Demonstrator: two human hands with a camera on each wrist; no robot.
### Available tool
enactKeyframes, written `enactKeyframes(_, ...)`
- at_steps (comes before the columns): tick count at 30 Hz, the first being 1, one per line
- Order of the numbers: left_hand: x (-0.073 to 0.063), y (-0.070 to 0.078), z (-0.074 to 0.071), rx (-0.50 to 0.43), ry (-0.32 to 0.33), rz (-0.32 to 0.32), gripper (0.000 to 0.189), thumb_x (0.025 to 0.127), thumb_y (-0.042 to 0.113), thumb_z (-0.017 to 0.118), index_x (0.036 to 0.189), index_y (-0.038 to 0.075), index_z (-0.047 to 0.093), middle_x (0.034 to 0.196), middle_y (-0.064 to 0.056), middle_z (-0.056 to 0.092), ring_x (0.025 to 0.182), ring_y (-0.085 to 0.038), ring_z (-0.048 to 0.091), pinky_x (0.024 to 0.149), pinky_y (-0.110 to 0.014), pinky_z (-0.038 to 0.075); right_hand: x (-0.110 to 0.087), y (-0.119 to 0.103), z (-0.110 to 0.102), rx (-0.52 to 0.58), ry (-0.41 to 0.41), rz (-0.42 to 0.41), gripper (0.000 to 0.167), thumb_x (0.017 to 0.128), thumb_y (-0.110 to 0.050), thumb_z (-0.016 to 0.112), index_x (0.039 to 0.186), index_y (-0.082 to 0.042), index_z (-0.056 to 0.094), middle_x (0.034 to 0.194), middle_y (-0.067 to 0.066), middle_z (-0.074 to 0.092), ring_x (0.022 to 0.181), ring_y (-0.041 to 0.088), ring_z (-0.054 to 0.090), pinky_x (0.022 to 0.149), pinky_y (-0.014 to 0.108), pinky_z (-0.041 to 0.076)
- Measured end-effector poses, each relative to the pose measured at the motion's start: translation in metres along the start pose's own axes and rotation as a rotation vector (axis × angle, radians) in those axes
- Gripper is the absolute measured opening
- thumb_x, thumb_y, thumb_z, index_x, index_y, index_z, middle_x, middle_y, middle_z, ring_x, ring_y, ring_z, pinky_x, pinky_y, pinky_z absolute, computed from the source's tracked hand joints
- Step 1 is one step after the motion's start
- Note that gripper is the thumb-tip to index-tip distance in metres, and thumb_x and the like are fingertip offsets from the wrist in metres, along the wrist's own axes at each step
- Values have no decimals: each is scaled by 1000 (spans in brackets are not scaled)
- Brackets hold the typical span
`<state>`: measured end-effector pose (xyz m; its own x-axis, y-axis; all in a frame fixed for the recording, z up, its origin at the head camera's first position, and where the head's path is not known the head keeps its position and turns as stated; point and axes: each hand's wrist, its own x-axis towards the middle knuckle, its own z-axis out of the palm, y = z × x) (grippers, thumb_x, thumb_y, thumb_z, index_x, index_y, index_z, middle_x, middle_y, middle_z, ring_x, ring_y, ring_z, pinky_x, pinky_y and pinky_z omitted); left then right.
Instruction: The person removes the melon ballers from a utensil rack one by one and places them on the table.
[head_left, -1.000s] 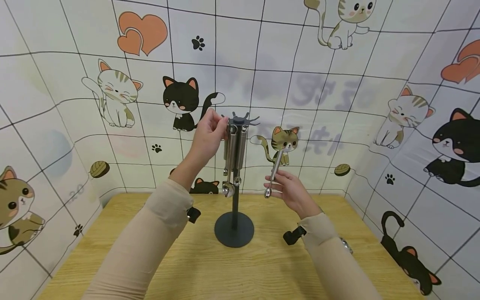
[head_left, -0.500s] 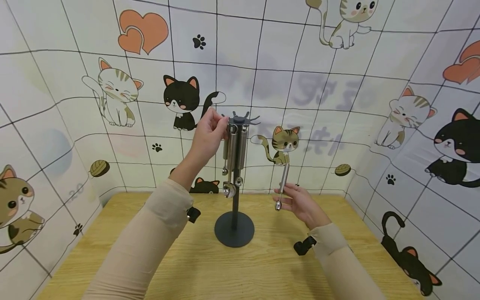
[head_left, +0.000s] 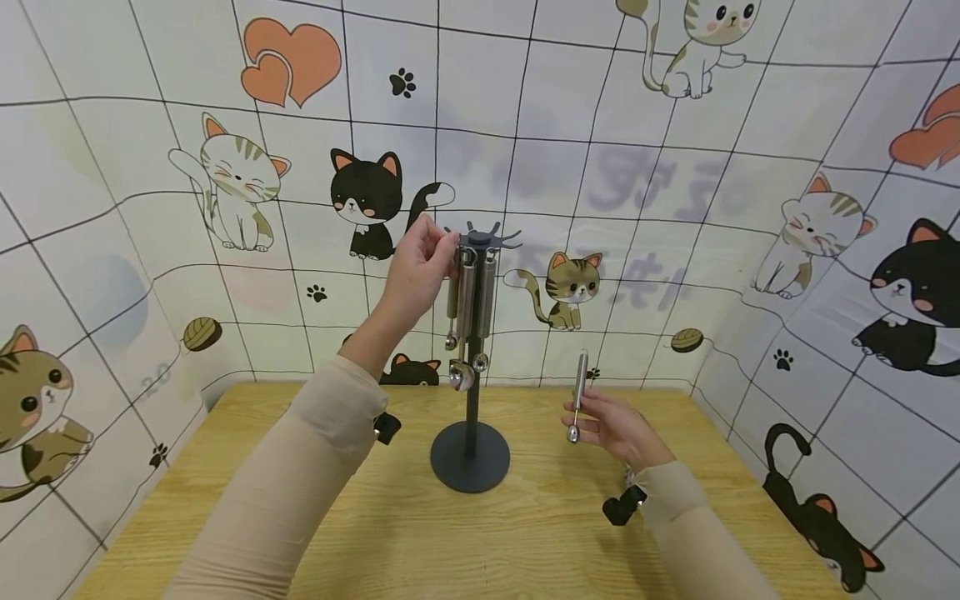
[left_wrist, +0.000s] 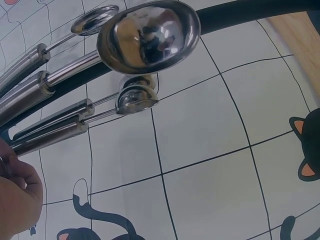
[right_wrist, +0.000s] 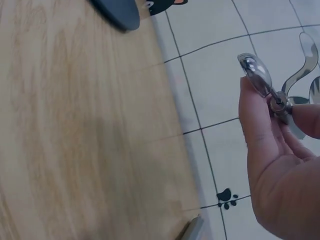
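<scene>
In the head view: pinching a spoon (head_left: 581, 379) between thumb and fingers of the right hand (head_left: 621, 427), to the right of the dark stand (head_left: 472, 408) and well apart from it. Bright metal throughout, slim and nearly upright, with a thick tubular handle uppermost, then a thin neck, then a small rounded bowl at the bottom. Mostly uncovered, except around the neck; gap above the wooden bench (head_left: 465, 550) hard to judge. Pinching with the left hand (head_left: 420, 265) at an arm tip on the stand's top, exact contact concealed by the fingers. Just beside, on the stand, hanging spoons (head_left: 466, 300), overlapping and awkward to count. Behind the right wrist, a shiny metal object (head_left: 628, 475), largely covered and impossible to identify.

In the left wrist view: at the left edge, cut off, with curled fingers close to the handle tops of the hanging spoons. Four bowls in sight, one much larger in appearance, partly masking others.

In the right wrist view: gripped close to the neck, bowl glossy and oval, handle foreshortened and mostly lost behind the hand. Along the bottom edge, cropped beyond recognition, a grey piece (right_wrist: 192, 230).
</scene>
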<state>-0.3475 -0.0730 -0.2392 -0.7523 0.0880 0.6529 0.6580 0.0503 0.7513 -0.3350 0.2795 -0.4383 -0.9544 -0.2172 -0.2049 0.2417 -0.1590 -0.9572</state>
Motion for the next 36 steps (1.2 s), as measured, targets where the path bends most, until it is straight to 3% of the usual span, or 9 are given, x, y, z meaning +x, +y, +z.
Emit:
enactKeyframes(7,-1,0,-1,-15,-3,0,20,106,21,54,91,10,46,75,-7,55,72,-25,57,73,-33,48,3,15,-14,-4,15,65,17,110,-9,41,124,-3,48,113,10,65,94,22,73,79,36,59)
enactKeyframes(17,-2,1,-2,-18,10,2,20,106,20,54,91,9,46,75,-7,55,71,-23,56,76,-41,49,2,27,-29,16,-7,164,14,110,-15,42,119,-6,48,106,6,71,93,20,74,77,33,58)
enactKeyframes(21,-1,0,-2,-22,8,3,21,106,20,54,91,8,47,75,-8,55,71,-23,56,74,-36,48,0,30,-32,-10,-12,199,17,111,-17,41,121,-5,49,105,4,73,94,18,74,76,33,58)
enactKeyframes(25,-1,-1,-1,-29,1,9,20,107,20,53,92,8,46,75,-8,54,71,-23,56,72,-34,47,-3,33,-34,-26,5,226,30,111,-18,40,130,3,47,106,6,74,93,18,74,75,32,58)
enactKeyframes(29,0,-2,-1,-40,2,11,19,106,18,53,91,9,46,74,-7,54,71,-23,55,72,-38,47,-3,35,-36,-33,27,224,40,112,-18,39,140,10,37,106,8,74,91,19,74,73,32,58)
enactKeyframes(36,0,-2,-1,-42,7,10,20,106,17,53,90,9,46,73,-6,54,71,-23,55,74,-44,48,-1,40,-37,-34,18,243,39,111,-17,39,140,10,36,103,8,73,87,16,74,69,28,57)
